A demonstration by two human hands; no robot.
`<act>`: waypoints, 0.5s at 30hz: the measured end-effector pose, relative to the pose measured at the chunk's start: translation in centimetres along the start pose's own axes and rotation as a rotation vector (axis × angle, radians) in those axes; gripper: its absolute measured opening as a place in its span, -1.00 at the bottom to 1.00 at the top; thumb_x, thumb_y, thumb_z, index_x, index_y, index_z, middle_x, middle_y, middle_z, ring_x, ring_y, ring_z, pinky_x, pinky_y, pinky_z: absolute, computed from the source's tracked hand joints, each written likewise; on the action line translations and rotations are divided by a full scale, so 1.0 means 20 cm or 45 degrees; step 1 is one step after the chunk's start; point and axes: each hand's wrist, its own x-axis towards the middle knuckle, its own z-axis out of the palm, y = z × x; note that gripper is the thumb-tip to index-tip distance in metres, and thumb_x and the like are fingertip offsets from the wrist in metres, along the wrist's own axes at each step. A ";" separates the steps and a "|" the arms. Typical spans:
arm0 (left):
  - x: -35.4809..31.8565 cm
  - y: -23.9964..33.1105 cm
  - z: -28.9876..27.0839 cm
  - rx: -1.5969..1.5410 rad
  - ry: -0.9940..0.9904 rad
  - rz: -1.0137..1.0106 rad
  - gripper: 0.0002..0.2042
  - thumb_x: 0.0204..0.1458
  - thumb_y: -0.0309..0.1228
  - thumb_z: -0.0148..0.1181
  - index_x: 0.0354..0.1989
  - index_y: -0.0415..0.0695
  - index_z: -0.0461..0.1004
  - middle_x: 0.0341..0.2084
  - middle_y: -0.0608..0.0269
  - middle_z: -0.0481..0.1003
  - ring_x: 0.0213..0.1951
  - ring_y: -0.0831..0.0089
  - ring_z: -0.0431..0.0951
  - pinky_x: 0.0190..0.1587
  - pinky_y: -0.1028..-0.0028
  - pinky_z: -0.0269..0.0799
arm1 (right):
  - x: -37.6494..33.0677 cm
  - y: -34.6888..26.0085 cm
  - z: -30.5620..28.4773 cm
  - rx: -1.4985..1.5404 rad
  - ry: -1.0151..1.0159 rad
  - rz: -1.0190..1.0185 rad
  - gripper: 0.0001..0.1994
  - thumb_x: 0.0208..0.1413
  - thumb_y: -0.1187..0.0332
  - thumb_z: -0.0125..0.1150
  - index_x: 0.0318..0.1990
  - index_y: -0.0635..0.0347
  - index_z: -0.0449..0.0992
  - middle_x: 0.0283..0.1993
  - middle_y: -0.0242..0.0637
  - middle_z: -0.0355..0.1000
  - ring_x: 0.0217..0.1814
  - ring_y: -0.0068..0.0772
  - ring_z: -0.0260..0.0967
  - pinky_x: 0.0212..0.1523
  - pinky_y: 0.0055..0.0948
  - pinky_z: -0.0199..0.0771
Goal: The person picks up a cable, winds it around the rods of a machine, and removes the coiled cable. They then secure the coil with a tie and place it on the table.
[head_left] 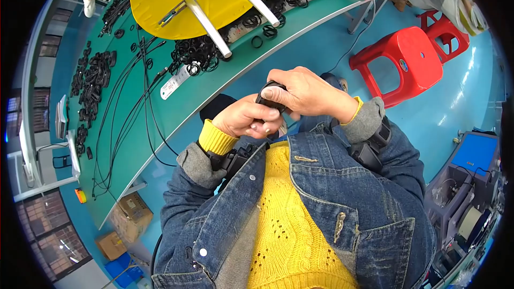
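Black piece: a small dark item [261, 99], held between both hands in front of the wearer's chest, just off the table edge; fingers cover much of it, so its exact kind is hard to tell from here.
Left hand: this hand [247, 117] is curled, fingertips and thumb clamped on the lower side of the piece.
Right hand: this one [301, 90] grips it from above, thumb pressed flat along it.
Green table: the worktop [206, 86] carries a heap of black loops [187, 53], a white power strip [179, 81], long black cables [114, 131] and piled small black parts [96, 75].
Yellow disc: tilted above the loops [160, 0], pale rods attached.
Floor: red stool [423, 69] beyond the right hand.
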 end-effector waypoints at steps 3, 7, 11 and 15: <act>0.00 0.00 0.02 -0.066 0.038 0.077 -0.72 -0.01 -0.31 0.14 -0.23 -0.25 0.33 -0.69 0.37 0.21 -0.71 0.71 0.12 -0.72 0.70 -0.03 | 0.02 0.07 0.05 -0.079 0.148 -0.116 -0.64 0.15 0.06 -0.04 -0.39 0.24 0.32 -0.61 -0.15 0.36 -0.58 -0.31 0.40 -0.64 -0.39 0.27; 0.01 -0.01 0.01 -0.105 -0.044 0.100 -0.68 -0.04 -0.30 0.17 -0.17 -0.23 0.34 -0.64 0.32 0.31 -0.68 0.69 0.20 -0.70 0.71 0.01 | 0.02 0.07 0.03 0.010 -0.004 -0.153 -0.60 0.13 0.01 -0.04 -0.41 0.23 0.30 -0.61 -0.15 0.35 -0.61 -0.16 0.37 -0.60 -0.35 0.29; 0.01 -0.04 -0.02 0.224 -0.051 0.060 -0.68 -0.07 -0.35 0.20 -0.16 -0.21 0.36 -0.54 0.23 0.42 -0.60 0.61 0.33 -0.65 0.65 0.17 | 0.04 0.11 0.07 0.115 -0.017 -0.219 -0.59 0.10 -0.02 -0.02 -0.39 0.23 0.29 -0.62 -0.14 0.35 -0.61 -0.06 0.36 -0.58 -0.29 0.31; 0.02 -0.04 0.02 0.892 0.478 0.157 -0.71 -0.12 -0.41 0.22 -0.22 -0.26 0.38 -0.48 0.18 0.47 -0.50 0.49 0.43 -0.53 0.53 0.34 | 0.04 0.10 0.11 -0.077 0.182 -0.227 -0.59 0.07 -0.02 0.00 -0.37 0.24 0.28 -0.64 -0.12 0.35 -0.59 0.00 0.35 -0.57 -0.21 0.31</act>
